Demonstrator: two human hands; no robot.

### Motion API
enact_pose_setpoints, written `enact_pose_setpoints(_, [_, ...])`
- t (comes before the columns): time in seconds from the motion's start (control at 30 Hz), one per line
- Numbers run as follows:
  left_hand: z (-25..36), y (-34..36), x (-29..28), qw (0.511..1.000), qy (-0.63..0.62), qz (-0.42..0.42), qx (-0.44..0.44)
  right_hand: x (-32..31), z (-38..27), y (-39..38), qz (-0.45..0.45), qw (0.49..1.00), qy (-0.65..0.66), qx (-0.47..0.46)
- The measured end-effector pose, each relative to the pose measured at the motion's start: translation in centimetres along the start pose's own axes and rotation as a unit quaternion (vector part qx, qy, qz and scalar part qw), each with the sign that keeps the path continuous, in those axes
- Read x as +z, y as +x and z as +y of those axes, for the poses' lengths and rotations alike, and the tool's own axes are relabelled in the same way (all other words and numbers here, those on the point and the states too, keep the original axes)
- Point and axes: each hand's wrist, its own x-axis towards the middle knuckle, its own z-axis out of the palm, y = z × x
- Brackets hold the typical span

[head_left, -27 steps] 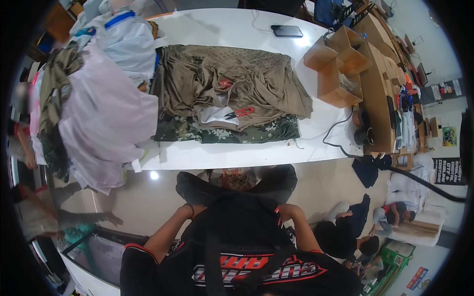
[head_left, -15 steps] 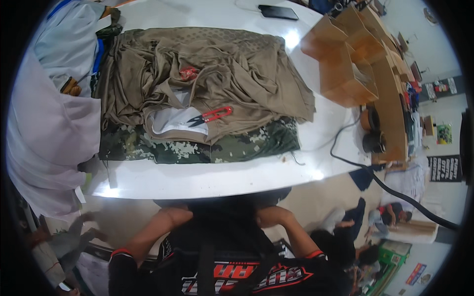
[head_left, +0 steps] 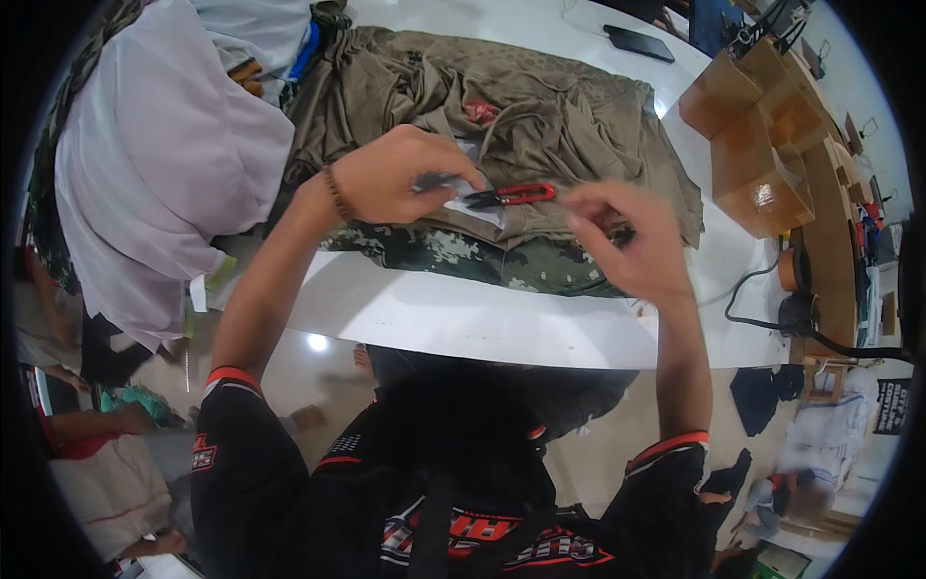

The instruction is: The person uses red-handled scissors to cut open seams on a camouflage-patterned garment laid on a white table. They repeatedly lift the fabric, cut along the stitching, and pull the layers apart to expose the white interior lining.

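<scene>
Red-handled thread snips (head_left: 526,194) with dark blades lie on a crumpled brown garment (head_left: 579,145), over its white neck lining. My left hand (head_left: 400,179), with a beaded bracelet at the wrist, is over the garment's left part. Its thumb and fingers are curved and apart, close to the blades. Just right of the snips' handles is my right hand (head_left: 632,232), slightly blurred, thumb and forefinger spread, holding nothing that I can see. A small red crumpled piece (head_left: 480,112) rests on the brown cloth. Green camouflage fabric (head_left: 434,249) shows beneath the near edge.
White and pale cloth (head_left: 174,164) hangs over the table's left side. Cardboard boxes (head_left: 762,183) stand at the right, with tape rolls (head_left: 797,311) and a black cable (head_left: 738,299) nearby. A phone (head_left: 639,43) lies at the back. Other people sit on the floor beyond.
Both my hands have risen from below the table's near edge to over the garment, on either side of the snips. The view has shifted, so the table's things appear further right and higher.
</scene>
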Motion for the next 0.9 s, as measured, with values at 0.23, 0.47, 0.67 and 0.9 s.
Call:
enact_pose_setpoints(0.23, [-4.9,0.1,-0.5,0.981,0.155,0.094,0.072,5.1,4.1,5.8,-0.112,0.971,-0.138,-0.157])
enact_pose_setpoints(0.47, [-4.7,-2.4,-1.3,0.962,0.210,0.173,0.027,5.7,3.2,5.0,-0.166,0.970,-0.127,-0.123])
enact_pose_setpoints(0.67, [-3.9,-2.1,-0.2,0.964,0.222,0.142,0.029,5.4,3.4,4.2,-0.189,0.978,-0.076,-0.040])
enact_pose_setpoints(0.9, [-3.7,-3.0,0.7,0.979,0.131,0.139,0.065,6.4,3.0,4.2,-0.152,0.987,-0.028,-0.037])
